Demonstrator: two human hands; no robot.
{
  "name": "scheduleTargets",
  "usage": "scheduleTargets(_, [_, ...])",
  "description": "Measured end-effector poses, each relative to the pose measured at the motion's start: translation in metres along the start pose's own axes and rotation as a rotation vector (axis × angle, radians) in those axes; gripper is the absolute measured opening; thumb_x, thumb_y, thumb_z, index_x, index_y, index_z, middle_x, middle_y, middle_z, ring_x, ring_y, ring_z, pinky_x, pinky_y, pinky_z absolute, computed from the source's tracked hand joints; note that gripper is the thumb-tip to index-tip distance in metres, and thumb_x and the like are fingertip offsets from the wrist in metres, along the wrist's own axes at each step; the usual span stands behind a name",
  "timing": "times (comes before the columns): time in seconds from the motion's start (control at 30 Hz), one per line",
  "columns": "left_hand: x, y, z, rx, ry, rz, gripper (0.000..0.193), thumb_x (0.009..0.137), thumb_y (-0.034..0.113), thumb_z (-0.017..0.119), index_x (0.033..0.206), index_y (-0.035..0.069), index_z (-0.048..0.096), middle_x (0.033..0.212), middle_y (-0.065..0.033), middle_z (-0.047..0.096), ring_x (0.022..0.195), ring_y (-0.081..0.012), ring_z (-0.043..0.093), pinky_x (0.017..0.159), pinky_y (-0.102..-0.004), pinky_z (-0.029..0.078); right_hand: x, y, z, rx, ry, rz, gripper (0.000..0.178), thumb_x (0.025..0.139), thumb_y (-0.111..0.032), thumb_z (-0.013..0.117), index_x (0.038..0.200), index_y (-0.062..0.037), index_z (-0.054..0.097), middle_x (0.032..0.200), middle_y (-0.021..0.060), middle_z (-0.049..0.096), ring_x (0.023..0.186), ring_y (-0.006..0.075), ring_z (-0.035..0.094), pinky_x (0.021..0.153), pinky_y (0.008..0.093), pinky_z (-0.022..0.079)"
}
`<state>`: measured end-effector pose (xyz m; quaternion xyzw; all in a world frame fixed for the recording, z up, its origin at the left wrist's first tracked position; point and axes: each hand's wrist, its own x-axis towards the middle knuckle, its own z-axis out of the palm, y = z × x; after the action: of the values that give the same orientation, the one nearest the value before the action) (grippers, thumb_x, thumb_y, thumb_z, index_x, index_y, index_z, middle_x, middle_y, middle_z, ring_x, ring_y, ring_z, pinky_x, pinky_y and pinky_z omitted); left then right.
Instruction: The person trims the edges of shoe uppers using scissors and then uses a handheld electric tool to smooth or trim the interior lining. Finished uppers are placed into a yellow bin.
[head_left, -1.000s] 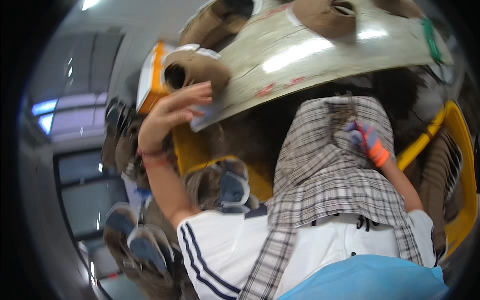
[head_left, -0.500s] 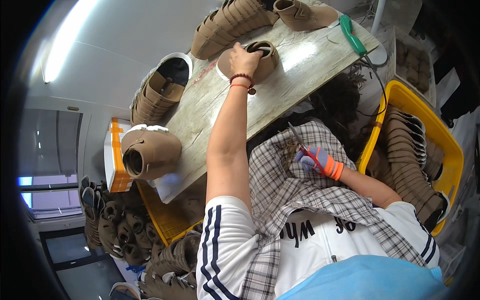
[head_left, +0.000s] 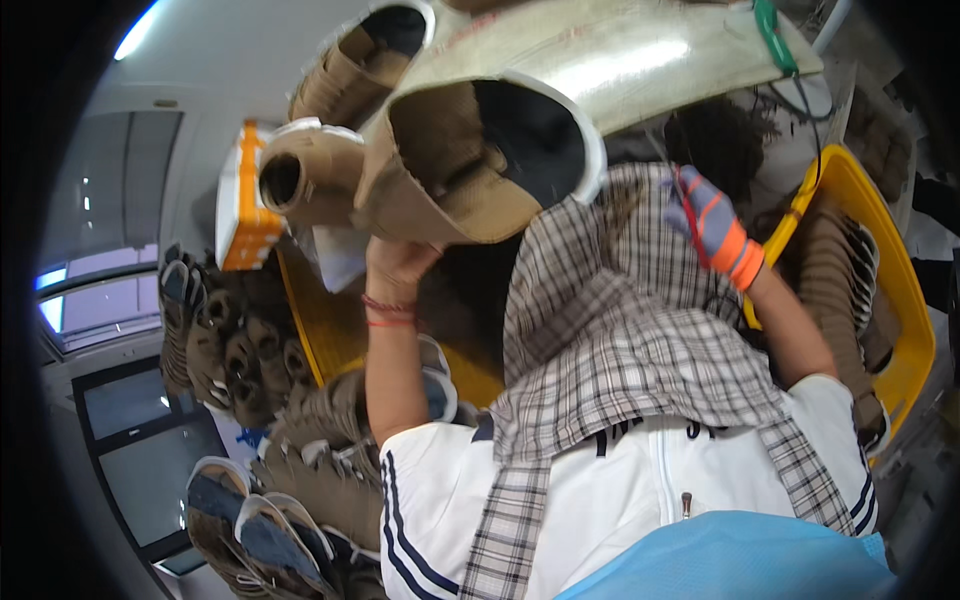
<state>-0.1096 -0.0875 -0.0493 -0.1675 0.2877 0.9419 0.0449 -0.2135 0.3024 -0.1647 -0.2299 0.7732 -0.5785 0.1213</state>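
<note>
The left hand (head_left: 400,262), fingers grasping a shoe upper (head_left: 465,185), is bringing it off the tabletop (head_left: 540,60) toward scissors (head_left: 684,203) clasped in the right hand (head_left: 715,225).

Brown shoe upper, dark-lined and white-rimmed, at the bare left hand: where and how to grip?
I'd take the brown shoe upper by its lower outer wall, probably from below: its wide opening faces the camera, leaving that wall reachable underneath, where the bare left hand meets it.
</note>
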Motion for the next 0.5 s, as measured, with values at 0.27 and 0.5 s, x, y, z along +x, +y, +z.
scheduleTargets(0.27, [-0.092, -0.152, -0.089, -0.148, 0.317, -0.221, 0.038, 0.076, -0.006, 0.065, 0.112, 0.008, 0.062, 0.116, -0.0108, 0.060, 0.110, -0.0299, 0.056, 0.094, -0.0475, 0.048, 0.002, -0.022, 0.036, -0.760, -0.347, -0.402, 0.033, 0.070, -0.025, 0.073, 0.097, -0.0103, 0.060, 0.092, 0.0073, 0.062, 0.090, 0.0278, 0.059, 0.081, 0.0371, 0.047])
scheduleTargets(0.5, [-0.093, -0.188, -0.155, -0.057, 0.314, 0.177, 0.034, 0.085, 0.007, 0.066, 0.117, 0.007, 0.056, 0.113, -0.0100, 0.060, 0.105, -0.0276, 0.057, 0.094, -0.0435, 0.046, 0.008, 0.001, 0.067, -0.880, -0.457, -0.427, 0.034, 0.069, -0.027, 0.074, 0.097, -0.0133, 0.062, 0.089, 0.0045, 0.061, 0.086, 0.0249, 0.059, 0.077, 0.0352, 0.047])
